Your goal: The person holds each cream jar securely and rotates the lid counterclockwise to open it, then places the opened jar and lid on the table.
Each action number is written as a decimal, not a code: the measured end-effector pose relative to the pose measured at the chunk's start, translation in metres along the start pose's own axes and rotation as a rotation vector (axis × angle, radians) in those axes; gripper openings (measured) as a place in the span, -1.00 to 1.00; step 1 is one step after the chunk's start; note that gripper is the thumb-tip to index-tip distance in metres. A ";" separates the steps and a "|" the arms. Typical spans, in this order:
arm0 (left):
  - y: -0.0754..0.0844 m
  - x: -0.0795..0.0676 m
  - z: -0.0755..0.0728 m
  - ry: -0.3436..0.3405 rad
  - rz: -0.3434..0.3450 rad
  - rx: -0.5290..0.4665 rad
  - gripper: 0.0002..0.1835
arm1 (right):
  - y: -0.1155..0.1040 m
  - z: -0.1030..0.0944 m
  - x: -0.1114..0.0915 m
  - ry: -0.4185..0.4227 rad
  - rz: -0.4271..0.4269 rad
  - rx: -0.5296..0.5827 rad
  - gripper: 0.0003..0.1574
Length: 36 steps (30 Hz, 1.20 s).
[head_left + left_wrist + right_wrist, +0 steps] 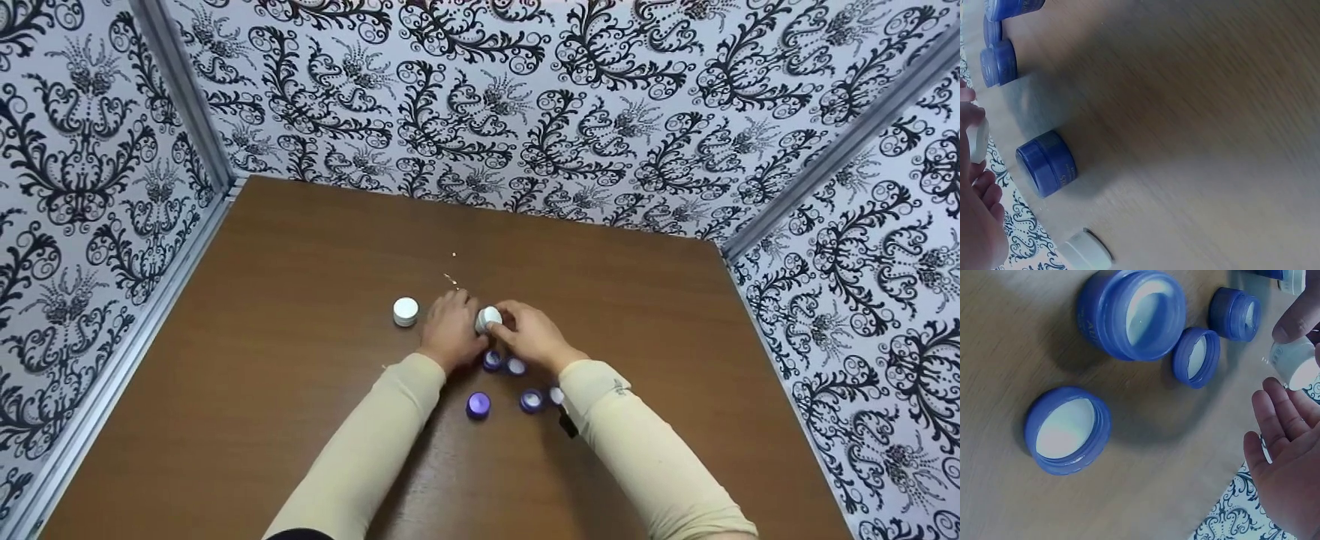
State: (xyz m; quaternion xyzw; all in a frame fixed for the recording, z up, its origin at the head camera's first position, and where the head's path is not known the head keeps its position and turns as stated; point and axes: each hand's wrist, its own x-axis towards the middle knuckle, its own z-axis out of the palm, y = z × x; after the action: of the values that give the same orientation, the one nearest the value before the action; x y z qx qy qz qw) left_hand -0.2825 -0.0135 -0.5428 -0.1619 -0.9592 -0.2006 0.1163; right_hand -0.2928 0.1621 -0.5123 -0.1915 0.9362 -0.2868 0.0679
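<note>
A small white jar (490,320) is between both hands. My left hand (452,326) holds it from the left, its knuckles facing up. From the right, my right hand (536,335) has thumb and forefinger on the jar's top. Pale lettering shows on the white jar (1289,360) in the right wrist view, where a thumb presses its side and the right hand's other fingers (1266,419) lie near its end. Just in front of the hands stand a small open purple jar (492,361) and its upturned lid (516,367).
A second white jar (406,311) stands left of the left hand. Nearer are a closed purple jar (478,406), an open purple jar with white contents (532,400), and an upturned lid (1067,430) by the right sleeve. Bright specks (451,280) lie beyond the hands. Patterned walls (480,112) enclose the brown table (300,262).
</note>
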 end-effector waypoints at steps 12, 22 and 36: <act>0.002 -0.003 0.005 0.061 0.055 0.004 -0.55 | 0.003 -0.002 -0.001 0.022 -0.008 0.004 -0.65; -0.001 -0.002 0.008 0.031 0.067 -0.028 -0.56 | 0.008 -0.002 -0.002 0.022 0.008 0.112 -0.66; -0.002 -0.001 0.009 0.000 0.063 -0.031 -0.51 | 0.009 -0.001 -0.002 0.031 0.026 0.206 -0.70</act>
State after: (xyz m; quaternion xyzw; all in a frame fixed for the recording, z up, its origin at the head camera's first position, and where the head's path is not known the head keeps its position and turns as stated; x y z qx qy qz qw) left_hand -0.2838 -0.0118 -0.5514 -0.1939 -0.9504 -0.2116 0.1200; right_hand -0.2943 0.1705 -0.5161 -0.1670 0.9050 -0.3836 0.0765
